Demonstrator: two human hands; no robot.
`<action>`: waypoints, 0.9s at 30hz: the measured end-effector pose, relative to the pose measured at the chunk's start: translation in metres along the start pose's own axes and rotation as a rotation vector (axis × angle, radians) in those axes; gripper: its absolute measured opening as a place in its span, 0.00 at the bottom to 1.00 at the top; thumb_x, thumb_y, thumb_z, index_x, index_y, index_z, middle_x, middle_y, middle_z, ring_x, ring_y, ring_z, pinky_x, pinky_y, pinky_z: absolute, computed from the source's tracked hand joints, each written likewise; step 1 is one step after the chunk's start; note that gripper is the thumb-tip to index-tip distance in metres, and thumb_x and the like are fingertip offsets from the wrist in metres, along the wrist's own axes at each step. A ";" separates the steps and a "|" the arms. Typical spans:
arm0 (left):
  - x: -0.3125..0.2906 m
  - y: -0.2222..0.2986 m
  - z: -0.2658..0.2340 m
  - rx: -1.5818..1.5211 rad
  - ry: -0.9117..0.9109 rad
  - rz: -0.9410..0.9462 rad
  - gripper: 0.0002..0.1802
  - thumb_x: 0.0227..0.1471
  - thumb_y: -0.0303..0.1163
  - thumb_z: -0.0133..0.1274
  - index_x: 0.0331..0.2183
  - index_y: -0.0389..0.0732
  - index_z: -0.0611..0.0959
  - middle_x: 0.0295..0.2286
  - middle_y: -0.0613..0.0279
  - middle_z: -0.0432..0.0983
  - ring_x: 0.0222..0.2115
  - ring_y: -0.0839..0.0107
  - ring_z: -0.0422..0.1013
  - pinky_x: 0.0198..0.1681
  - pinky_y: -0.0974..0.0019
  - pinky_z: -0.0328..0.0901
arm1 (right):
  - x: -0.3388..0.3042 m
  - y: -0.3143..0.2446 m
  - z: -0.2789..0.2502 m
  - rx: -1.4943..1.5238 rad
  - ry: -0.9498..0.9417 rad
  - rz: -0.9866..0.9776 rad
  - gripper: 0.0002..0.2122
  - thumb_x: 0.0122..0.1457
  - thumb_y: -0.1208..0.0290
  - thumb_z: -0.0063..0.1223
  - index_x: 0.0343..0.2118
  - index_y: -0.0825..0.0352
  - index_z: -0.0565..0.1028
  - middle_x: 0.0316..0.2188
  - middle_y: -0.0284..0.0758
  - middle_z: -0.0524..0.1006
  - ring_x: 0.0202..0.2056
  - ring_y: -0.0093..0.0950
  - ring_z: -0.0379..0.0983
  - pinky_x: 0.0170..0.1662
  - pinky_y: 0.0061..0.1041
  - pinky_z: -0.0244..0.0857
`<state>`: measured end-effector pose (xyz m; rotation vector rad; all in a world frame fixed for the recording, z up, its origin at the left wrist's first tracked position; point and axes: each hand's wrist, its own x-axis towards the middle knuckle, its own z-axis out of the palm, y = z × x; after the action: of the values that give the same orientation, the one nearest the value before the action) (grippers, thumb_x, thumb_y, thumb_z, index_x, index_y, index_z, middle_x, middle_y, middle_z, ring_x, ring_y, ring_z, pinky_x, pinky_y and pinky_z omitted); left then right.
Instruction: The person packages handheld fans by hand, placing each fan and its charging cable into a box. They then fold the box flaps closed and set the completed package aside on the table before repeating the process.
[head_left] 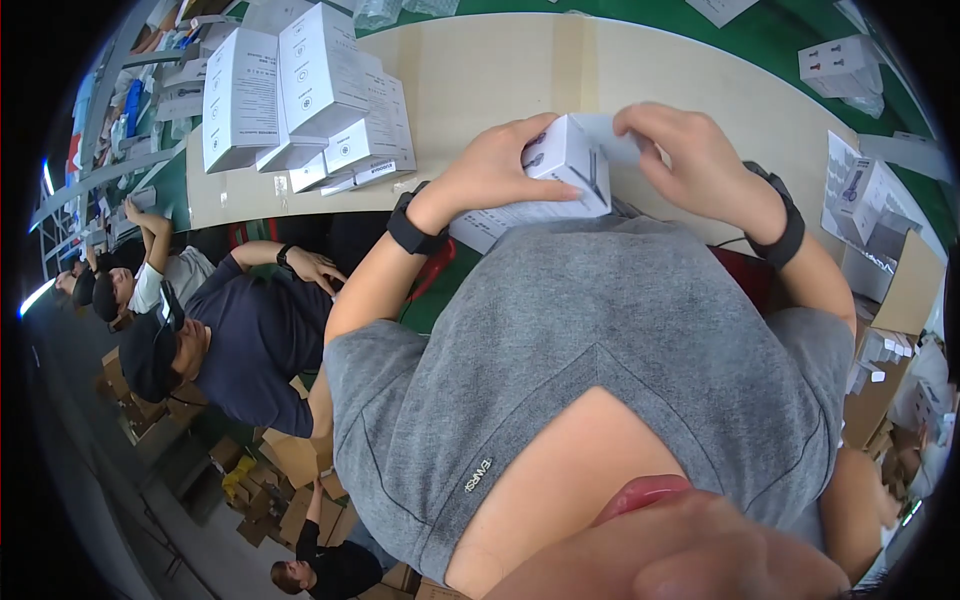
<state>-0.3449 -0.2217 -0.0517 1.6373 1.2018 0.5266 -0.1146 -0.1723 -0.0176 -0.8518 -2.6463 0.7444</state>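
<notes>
A white printed carton box [575,165] lies tilted close against my grey shirt, its end facing up and away from me. My left hand [500,165] is wrapped round it, with the thumb along the near side and the fingers over the far side. At the box's right end a pale end flap [617,138] stands out. My right hand [695,165] has its fingers curled at this flap, the fingertips slightly blurred. Dark bands circle both my wrists.
Several white boxes [320,80] stand stacked on the beige tabletop [470,70] at the left. Another white box [840,60] is at the far right. An open brown carton [905,285] sits beside my right arm. A co-worker in a dark shirt [260,335] is close on my left.
</notes>
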 end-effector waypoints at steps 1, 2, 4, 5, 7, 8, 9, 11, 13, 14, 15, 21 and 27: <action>0.001 -0.001 -0.002 0.000 -0.002 -0.001 0.41 0.29 0.47 0.64 0.45 0.35 0.71 0.35 0.49 0.72 0.37 0.60 0.69 0.41 0.65 0.63 | -0.001 -0.003 -0.004 0.050 -0.020 -0.073 0.14 0.41 0.77 0.49 0.36 0.67 0.68 0.37 0.39 0.70 0.32 0.35 0.70 0.32 0.27 0.64; 0.003 0.001 -0.004 -0.008 -0.046 0.009 0.41 0.30 0.44 0.64 0.46 0.35 0.70 0.36 0.51 0.71 0.39 0.63 0.68 0.43 0.67 0.61 | -0.002 -0.006 -0.009 0.100 -0.040 -0.147 0.13 0.43 0.78 0.48 0.35 0.67 0.68 0.36 0.38 0.70 0.32 0.34 0.71 0.32 0.25 0.64; 0.006 0.003 -0.008 -0.024 -0.133 0.031 0.41 0.31 0.39 0.64 0.48 0.34 0.67 0.40 0.54 0.69 0.42 0.68 0.65 0.47 0.69 0.58 | -0.002 -0.004 -0.011 0.149 -0.057 -0.222 0.12 0.44 0.79 0.47 0.35 0.67 0.68 0.35 0.37 0.70 0.31 0.32 0.71 0.31 0.24 0.64; 0.007 0.002 -0.009 -0.021 -0.132 0.030 0.41 0.31 0.39 0.64 0.48 0.34 0.67 0.40 0.54 0.69 0.42 0.68 0.65 0.47 0.69 0.58 | -0.001 0.001 -0.011 0.216 -0.014 -0.141 0.11 0.46 0.80 0.47 0.36 0.67 0.68 0.34 0.36 0.70 0.31 0.30 0.71 0.32 0.22 0.63; 0.011 -0.003 -0.009 -0.028 -0.074 0.216 0.42 0.30 0.45 0.63 0.47 0.36 0.68 0.38 0.52 0.71 0.40 0.64 0.67 0.45 0.68 0.60 | 0.001 0.011 -0.013 0.345 0.079 0.026 0.10 0.49 0.80 0.46 0.36 0.66 0.68 0.32 0.35 0.70 0.31 0.26 0.70 0.32 0.19 0.62; 0.013 -0.006 -0.009 -0.031 -0.045 0.308 0.43 0.29 0.48 0.63 0.47 0.37 0.69 0.36 0.51 0.72 0.40 0.62 0.68 0.44 0.67 0.61 | 0.006 0.013 -0.015 0.344 0.083 0.025 0.10 0.49 0.80 0.46 0.36 0.66 0.68 0.32 0.35 0.70 0.31 0.26 0.70 0.32 0.19 0.62; 0.015 -0.009 -0.008 -0.027 -0.046 0.310 0.43 0.29 0.48 0.63 0.47 0.37 0.69 0.36 0.51 0.72 0.40 0.62 0.68 0.44 0.67 0.61 | 0.013 0.014 -0.018 0.547 0.121 0.106 0.09 0.49 0.79 0.47 0.36 0.66 0.69 0.32 0.35 0.70 0.31 0.24 0.70 0.32 0.18 0.62; 0.019 -0.016 -0.005 -0.005 0.011 0.392 0.43 0.30 0.48 0.62 0.48 0.36 0.68 0.37 0.50 0.71 0.40 0.60 0.68 0.44 0.65 0.62 | 0.028 0.017 -0.023 0.952 0.193 0.265 0.08 0.50 0.78 0.48 0.35 0.65 0.69 0.30 0.35 0.70 0.31 0.21 0.69 0.32 0.17 0.61; 0.026 -0.012 0.000 0.005 0.035 0.442 0.44 0.30 0.49 0.62 0.48 0.36 0.67 0.37 0.49 0.71 0.40 0.59 0.68 0.44 0.65 0.62 | 0.040 0.036 -0.008 0.947 0.183 0.260 0.09 0.50 0.78 0.50 0.36 0.65 0.70 0.31 0.36 0.70 0.31 0.23 0.69 0.33 0.17 0.62; 0.030 -0.005 0.007 0.071 0.053 0.299 0.42 0.32 0.49 0.61 0.47 0.36 0.68 0.36 0.48 0.71 0.38 0.58 0.69 0.43 0.63 0.63 | 0.044 0.046 0.003 0.946 0.167 0.260 0.11 0.49 0.77 0.51 0.37 0.64 0.70 0.31 0.37 0.71 0.31 0.24 0.69 0.33 0.18 0.62; 0.034 0.001 0.015 0.136 0.070 0.156 0.40 0.33 0.49 0.60 0.46 0.35 0.68 0.34 0.47 0.72 0.37 0.56 0.70 0.41 0.62 0.63 | 0.044 0.052 0.008 0.944 0.153 0.260 0.12 0.48 0.77 0.53 0.37 0.64 0.70 0.31 0.37 0.71 0.31 0.25 0.69 0.33 0.18 0.62; 0.031 -0.009 0.016 0.213 0.242 0.014 0.28 0.43 0.45 0.53 0.41 0.34 0.70 0.26 0.45 0.74 0.28 0.51 0.72 0.31 0.57 0.66 | 0.022 0.015 -0.010 -0.129 0.546 -0.416 0.17 0.43 0.78 0.54 0.40 0.66 0.70 0.34 0.38 0.72 0.33 0.34 0.69 0.38 0.24 0.64; 0.043 -0.008 0.014 0.525 0.438 0.099 0.19 0.49 0.40 0.46 0.38 0.34 0.70 0.21 0.49 0.73 0.23 0.54 0.71 0.22 0.56 0.65 | 0.008 0.019 0.021 -0.305 0.245 -0.394 0.18 0.39 0.76 0.55 0.38 0.68 0.69 0.39 0.39 0.70 0.38 0.37 0.68 0.40 0.31 0.64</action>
<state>-0.3196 -0.1904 -0.0731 2.0994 1.6902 0.6968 -0.1205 -0.1620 -0.0452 -0.4253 -2.6148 0.1323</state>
